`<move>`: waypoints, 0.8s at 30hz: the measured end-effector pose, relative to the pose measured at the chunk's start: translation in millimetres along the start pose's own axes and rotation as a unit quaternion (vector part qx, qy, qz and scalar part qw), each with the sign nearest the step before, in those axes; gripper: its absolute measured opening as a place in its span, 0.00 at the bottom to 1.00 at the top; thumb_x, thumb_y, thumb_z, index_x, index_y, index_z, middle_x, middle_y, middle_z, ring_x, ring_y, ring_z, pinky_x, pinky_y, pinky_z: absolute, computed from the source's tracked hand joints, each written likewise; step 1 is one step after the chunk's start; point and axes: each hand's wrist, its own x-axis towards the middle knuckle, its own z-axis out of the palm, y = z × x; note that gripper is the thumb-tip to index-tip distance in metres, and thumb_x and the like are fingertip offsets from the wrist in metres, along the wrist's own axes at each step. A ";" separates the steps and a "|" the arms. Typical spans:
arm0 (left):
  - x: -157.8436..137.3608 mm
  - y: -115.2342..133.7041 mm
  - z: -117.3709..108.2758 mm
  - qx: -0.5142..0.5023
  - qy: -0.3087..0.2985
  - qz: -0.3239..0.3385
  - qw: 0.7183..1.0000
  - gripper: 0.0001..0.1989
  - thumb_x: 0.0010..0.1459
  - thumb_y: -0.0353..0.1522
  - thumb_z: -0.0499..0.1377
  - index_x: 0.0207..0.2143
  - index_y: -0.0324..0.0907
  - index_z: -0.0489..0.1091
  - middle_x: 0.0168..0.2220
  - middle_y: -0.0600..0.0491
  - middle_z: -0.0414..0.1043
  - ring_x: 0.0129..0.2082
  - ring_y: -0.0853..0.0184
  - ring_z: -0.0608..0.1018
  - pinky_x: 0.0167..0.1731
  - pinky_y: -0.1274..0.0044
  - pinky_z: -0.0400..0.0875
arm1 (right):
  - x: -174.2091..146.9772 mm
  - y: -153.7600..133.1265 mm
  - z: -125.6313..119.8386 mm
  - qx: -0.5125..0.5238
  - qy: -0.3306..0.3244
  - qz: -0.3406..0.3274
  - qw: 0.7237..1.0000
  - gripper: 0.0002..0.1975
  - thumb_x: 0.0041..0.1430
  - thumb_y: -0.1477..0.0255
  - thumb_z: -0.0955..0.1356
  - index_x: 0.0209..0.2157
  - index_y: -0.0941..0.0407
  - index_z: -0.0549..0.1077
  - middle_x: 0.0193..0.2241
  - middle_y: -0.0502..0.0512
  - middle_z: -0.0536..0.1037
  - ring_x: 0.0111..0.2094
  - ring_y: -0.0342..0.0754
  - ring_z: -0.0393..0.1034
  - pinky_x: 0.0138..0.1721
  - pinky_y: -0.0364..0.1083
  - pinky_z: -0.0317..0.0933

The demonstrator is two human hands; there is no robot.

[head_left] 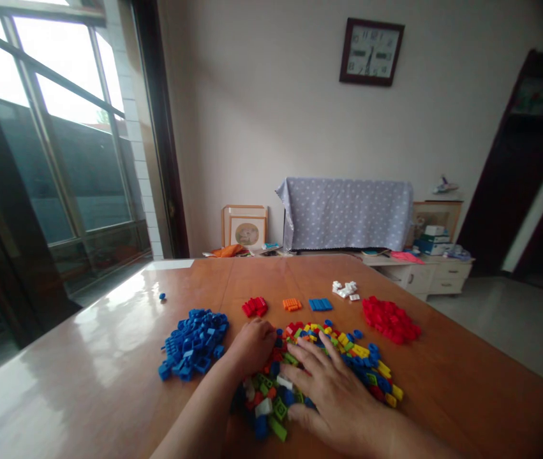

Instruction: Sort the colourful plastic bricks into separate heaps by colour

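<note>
Mixed plastic building bricks (271,390), hard-edged and studded in green, blue, red, yellow and white, are heaped loosely on the near half of the table. The right hand (331,386) is laid palm down across this heap, its fingers spread apart, with no brick seen clamped between them. The left hand (256,344) is curled at the heap's left edge; its fingertips are hidden, so whether anything is gripped cannot be told. Smooth, glossy brown wood is shown by the tabletop (472,398), and wide stretches of it are left towards both side edges. To the left, a pile of blue bricks (195,344) is set near the left forearm; to the right, a pile of red bricks (390,320) is placed. Beyond the heap, red bricks (254,306), orange bricks (292,305) and blue bars (320,305) are arranged in compact blocks, separated by narrow gaps. Farther off, white bricks (345,290) are clustered. Past the table's far edge, soft dotted cloth (348,213) is draped.
</note>
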 end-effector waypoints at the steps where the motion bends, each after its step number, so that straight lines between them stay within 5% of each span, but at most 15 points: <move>1: -0.2 0.0 0.2 -0.005 0.004 0.001 1.000 0.13 0.61 0.36 0.55 0.26 0.42 0.74 0.32 0.46 0.74 0.33 0.63 0.74 0.35 0.75 0.64 | 2.1 0.4 -0.7 -0.002 0.005 0.005 1.000 0.28 0.66 0.52 0.63 0.64 0.43 0.65 0.69 0.56 0.59 0.70 0.60 0.46 0.69 0.68 0.26; 15: -1.0 -10.3 4.5 0.019 0.039 0.012 0.999 0.07 0.56 0.30 0.58 0.26 0.42 0.72 0.30 0.50 0.72 0.31 0.66 0.71 0.32 0.76 0.60 | 23.2 27.4 1.3 -0.061 0.144 0.096 0.983 0.14 0.66 0.64 0.66 0.50 0.50 0.76 0.52 0.55 0.78 0.57 0.56 0.65 0.66 0.60 0.41; 24: -1.3 -2.9 1.1 0.075 0.019 -0.029 0.997 0.07 0.60 0.32 0.57 0.36 0.44 0.76 0.40 0.49 0.76 0.40 0.64 0.76 0.40 0.77 0.66 | 25.2 45.3 -2.7 -0.083 0.210 0.148 0.963 0.13 0.70 0.65 0.62 0.40 0.51 0.78 0.39 0.55 0.81 0.45 0.54 0.71 0.50 0.53 0.54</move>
